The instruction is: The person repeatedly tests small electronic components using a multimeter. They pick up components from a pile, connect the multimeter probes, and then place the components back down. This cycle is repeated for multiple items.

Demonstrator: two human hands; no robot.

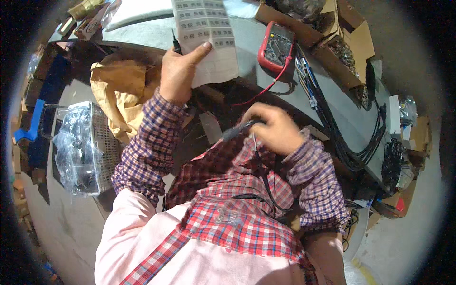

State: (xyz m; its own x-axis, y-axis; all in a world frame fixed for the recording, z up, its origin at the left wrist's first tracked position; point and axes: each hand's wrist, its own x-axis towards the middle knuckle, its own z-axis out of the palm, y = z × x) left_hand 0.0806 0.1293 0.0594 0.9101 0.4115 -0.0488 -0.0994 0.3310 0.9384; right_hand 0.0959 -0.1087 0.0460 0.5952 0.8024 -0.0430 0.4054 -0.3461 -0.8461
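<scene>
Label sheet points lengthwise forward, pinched by left fingers; right fingers grip black cable.

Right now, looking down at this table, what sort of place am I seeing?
Probably a small electrical workshop. A red multimeter lies on the table, a bundle of black cables lies nearby, and the person's left hand holds a printed sheet.

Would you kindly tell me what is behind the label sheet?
Pale tabletop shows beside the label sheet, and a black probe peeks out by its left edge, above the left hand. Whatever the sheet covers cannot be seen.
</scene>
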